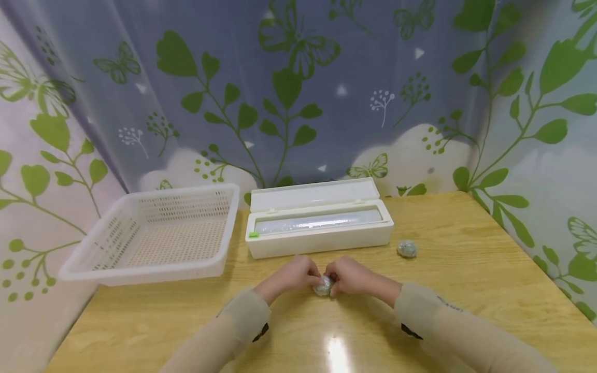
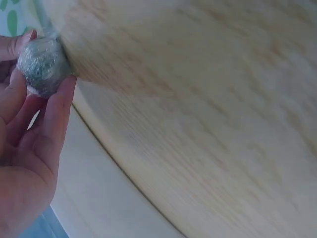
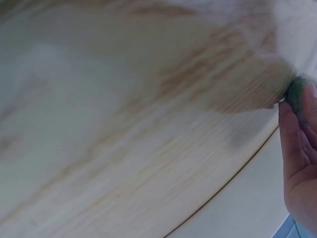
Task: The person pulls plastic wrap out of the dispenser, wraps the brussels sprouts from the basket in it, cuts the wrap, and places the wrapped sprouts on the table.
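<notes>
A small roundish lump in clear plastic wrap (image 1: 323, 286), mottled grey-green and shiny, is held at the table's middle. My left hand (image 1: 298, 273) pinches it from the left, and in the left wrist view the fingers and thumb (image 2: 14, 96) curl about the wrapped lump (image 2: 44, 67). From the other side my right hand (image 1: 351, 275) grips it too; the right wrist view catches only the green edge of the lump (image 3: 295, 94) beside the fingers. What lies inside the wrap cannot be told.
Behind the hands stands a white cling film box (image 1: 322, 242), lid raised, with a roll of film (image 1: 319, 221) inside. A second wrapped lump (image 1: 407, 248) lies to its right. At left is a white perforated plastic basket (image 1: 219, 265) on the wooden table (image 1: 471, 269). Patterned curtain (image 1: 354, 140) hangs behind.
</notes>
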`<state>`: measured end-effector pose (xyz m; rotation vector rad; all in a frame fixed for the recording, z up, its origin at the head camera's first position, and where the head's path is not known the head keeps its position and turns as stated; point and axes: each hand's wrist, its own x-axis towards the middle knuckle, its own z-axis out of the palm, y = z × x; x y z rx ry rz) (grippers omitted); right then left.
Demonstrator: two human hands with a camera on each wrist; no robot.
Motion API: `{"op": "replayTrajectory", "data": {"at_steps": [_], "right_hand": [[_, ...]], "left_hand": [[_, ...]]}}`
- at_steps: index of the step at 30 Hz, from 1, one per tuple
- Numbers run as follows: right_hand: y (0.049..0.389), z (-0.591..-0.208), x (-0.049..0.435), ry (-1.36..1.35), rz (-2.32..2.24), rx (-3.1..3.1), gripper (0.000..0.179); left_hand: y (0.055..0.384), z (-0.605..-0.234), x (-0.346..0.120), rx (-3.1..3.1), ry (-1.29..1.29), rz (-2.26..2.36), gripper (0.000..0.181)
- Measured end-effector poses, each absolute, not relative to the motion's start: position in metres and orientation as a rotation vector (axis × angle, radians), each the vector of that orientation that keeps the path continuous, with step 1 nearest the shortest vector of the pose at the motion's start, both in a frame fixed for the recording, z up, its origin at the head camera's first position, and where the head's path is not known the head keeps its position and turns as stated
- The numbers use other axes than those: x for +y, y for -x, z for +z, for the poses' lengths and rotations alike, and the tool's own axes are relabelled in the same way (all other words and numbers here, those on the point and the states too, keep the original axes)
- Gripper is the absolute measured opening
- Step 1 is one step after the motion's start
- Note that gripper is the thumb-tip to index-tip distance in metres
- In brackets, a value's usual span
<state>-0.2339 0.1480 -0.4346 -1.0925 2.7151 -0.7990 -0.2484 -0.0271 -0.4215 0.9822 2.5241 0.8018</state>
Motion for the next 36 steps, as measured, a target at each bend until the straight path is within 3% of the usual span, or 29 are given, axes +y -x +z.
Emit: {"op": "replayTrajectory", "data": {"at_steps": [24,36], "right_hand": [[0.2356,-0.4314,0.1478,1.044,-0.823,2.702,0.02],[0.2332,-0.4285,0.1439,1.157,-0.701,2.766,0.02]], "left_hand": [[0.2554,-0.4246,-0.0255,2.535,-1.057,0.707,0.01],[0.2463,-0.4211,-0.0223,2.632,-1.196,0.543,0.016]]}}
